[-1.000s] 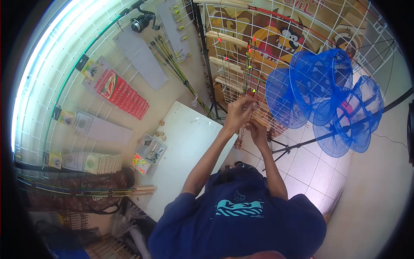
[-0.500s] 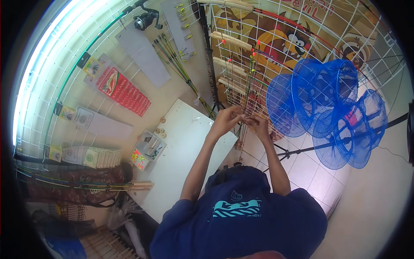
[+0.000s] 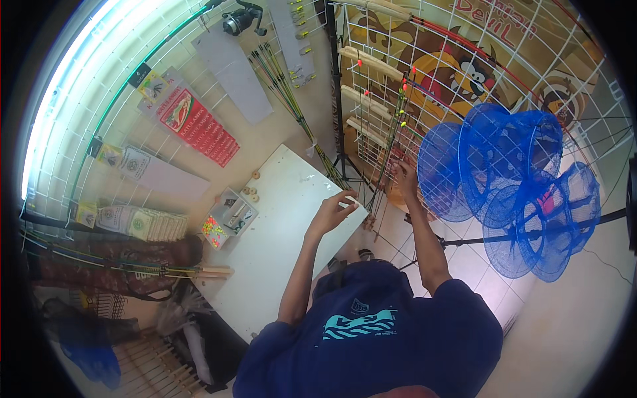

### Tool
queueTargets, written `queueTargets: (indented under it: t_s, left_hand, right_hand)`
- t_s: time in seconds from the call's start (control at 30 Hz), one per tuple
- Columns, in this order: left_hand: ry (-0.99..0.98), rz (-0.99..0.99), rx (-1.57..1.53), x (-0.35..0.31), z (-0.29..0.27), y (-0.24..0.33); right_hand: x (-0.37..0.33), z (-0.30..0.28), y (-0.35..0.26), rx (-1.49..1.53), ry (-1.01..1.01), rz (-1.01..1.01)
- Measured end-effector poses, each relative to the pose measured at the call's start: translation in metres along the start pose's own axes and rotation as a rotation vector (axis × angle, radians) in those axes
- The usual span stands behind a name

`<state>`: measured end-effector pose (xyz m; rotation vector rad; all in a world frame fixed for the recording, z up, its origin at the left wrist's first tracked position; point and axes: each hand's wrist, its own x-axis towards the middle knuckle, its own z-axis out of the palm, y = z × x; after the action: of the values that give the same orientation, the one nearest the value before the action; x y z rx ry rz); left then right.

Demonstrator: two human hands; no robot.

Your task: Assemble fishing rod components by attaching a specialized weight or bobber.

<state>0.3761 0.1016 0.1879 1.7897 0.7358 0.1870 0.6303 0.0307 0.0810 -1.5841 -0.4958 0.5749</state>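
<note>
My left hand [image 3: 328,215] hovers over the far right corner of the white table [image 3: 292,199], its fingers apart and nothing in them. To its right, my right hand [image 3: 405,179] is raised beside a bundle of thin dark rods [image 3: 391,132] that stands against the wire rack. Its thumb and fingertips are closed together next to the rods; whatever they pinch is too small to make out. Small red and yellow-green floats [image 3: 403,99] sit along the upper part of the bundle.
Blue net baskets [image 3: 511,166] hang right of my right hand, above a black tripod leg [image 3: 464,241]. On the table are a clear compartment box [image 3: 232,215] with colourful small pieces and several wooden rings [image 3: 251,192]. More thin rods [image 3: 298,119] lean behind it. A reel [image 3: 242,20] hangs at the upper left.
My hands were together at the thin rods. The left hand has drawn back left and down over the table, its fingers opening; the right has stayed by the rods, slightly higher.
</note>
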Motion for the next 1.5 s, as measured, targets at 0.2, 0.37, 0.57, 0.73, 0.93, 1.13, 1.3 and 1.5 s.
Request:
queueTargets:
  t_s: [0.2, 0.37, 0.57, 0.73, 0.93, 1.13, 1.3, 1.5]
  left_hand:
    - [0.033, -0.058, 0.004, -0.013, 0.0, -0.015]
    - [-0.016, -0.09, 0.046, -0.018, 0.006, -0.015]
    - [-0.057, -0.129, 0.035, -0.026, 0.013, -0.025]
    - [-0.042, -0.171, 0.017, -0.04, 0.018, -0.041]
    - [0.068, -0.182, -0.099, -0.054, 0.026, -0.058]
    - [0.429, -0.176, -0.362, -0.077, 0.024, -0.072]
    - [0.775, -0.179, -0.457, -0.099, 0.026, -0.081]
    - [1.05, -0.215, -0.6, -0.116, 0.039, -0.088]
  right_hand:
    - [0.003, 0.008, -0.018, 0.048, 0.08, -0.138]
    - [0.007, 0.007, -0.034, -0.062, 0.175, -0.153]
    - [0.019, 0.004, -0.024, -0.131, 0.196, -0.137]
    - [0.004, 0.014, -0.044, 0.017, 0.156, -0.003]
    - [-0.003, 0.007, 0.003, -0.337, 0.359, -0.418]
    - [-0.069, 0.021, 0.031, -0.342, 0.148, -0.321]
    - [-0.108, 0.035, 0.044, -0.252, -0.359, -0.178]
    - [-0.114, 0.044, 0.031, -0.212, -0.693, -0.148]
